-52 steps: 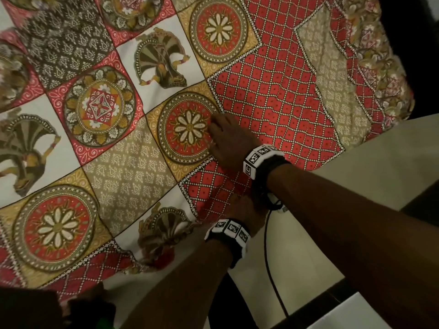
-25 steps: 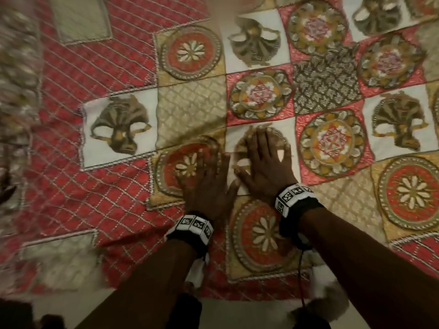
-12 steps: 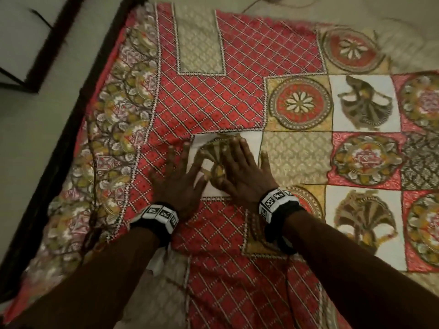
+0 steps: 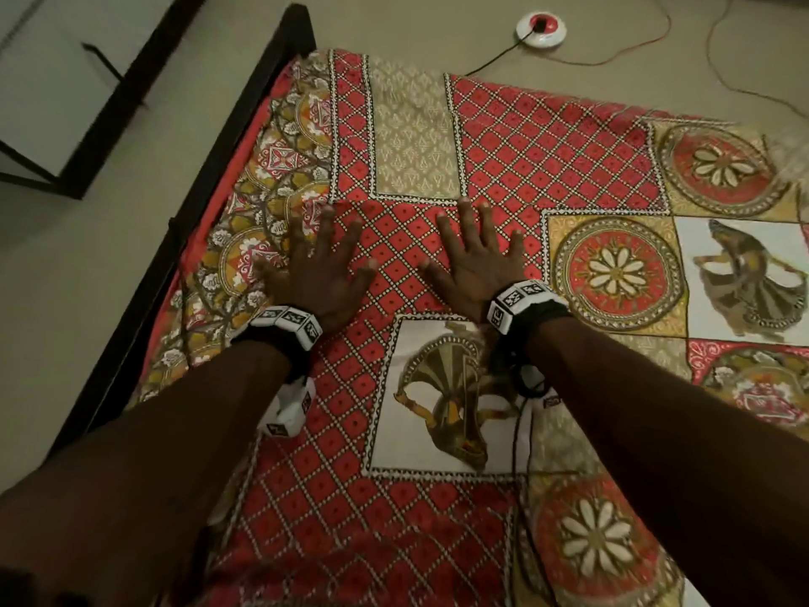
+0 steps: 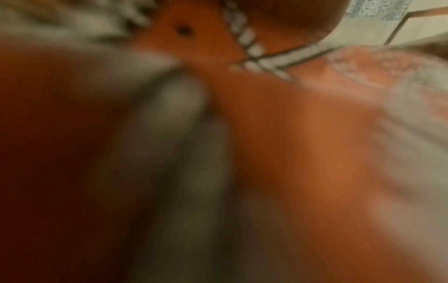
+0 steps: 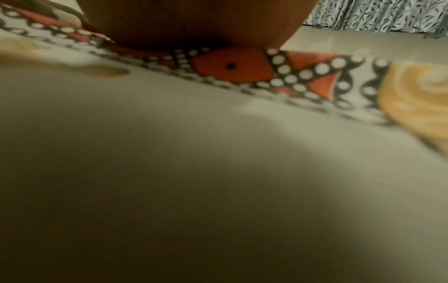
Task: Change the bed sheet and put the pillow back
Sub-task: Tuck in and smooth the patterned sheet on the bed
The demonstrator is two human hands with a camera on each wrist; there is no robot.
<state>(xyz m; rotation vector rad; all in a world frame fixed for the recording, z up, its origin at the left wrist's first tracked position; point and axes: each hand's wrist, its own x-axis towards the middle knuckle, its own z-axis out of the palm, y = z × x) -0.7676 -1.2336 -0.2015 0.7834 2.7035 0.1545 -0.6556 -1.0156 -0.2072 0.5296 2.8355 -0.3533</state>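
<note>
I have both hands flat on the sheet [image 4: 503,168], which is spread over the bed and fills most of the head view: my left hand [image 4: 319,278] is left of centre, near the floral border, and my right hand [image 4: 479,265] is at centre on the red lattice, fingers of both splayed and straight, pressing the cloth and holding nothing. I judge this to be the smoothing step, with the new sheet already laid and being flattened toward the corner in the upper left of the frame. The next move probably calls for sweeping the palms outward to that corner and edge, then tucking the border down beside the dark bed frame [image 4: 188,177]. No pillow shows in any view, so putting it back is not yet done. Both wrist views are pressed close to the cloth and blurred, showing only pattern. On the floor at the top of the frame lie a round white and red device [image 4: 540,29] and its cables [image 4: 621,59], clear of the sheet. The cable hanging from my right wrist band could drag across the cloth.
</note>
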